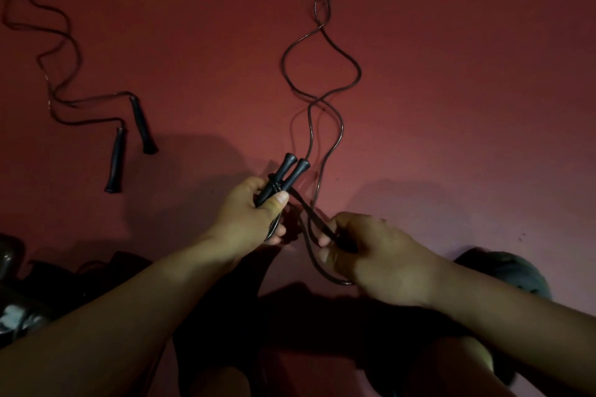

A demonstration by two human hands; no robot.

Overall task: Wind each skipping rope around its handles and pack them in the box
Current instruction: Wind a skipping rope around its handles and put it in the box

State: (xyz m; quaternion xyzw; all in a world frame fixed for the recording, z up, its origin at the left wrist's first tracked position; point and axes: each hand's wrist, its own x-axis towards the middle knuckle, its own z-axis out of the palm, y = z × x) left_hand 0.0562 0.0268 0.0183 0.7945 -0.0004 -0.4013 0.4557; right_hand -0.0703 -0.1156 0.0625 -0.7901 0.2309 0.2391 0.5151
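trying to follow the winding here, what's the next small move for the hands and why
Probably the right hand carries its doubled rope over the paired handles for another turn. The left hand grips both handles together, only a couple of turns circle them, and most of the rope lies loose on the red floor.

2 skipping ropes total. Rope no. 1 [322, 80], w/ 2 black handles [283, 180] side by side, approx. 2 turns of cord round them. Rope no. 2 [58, 51] at left, unwound, w/ 2 black handles: one [115, 160] and the other [143, 126]. So 4 handles in all. 2 hands: left hand [248, 216], right hand [371, 255]. Dark stuff bottom left, count can't tell.
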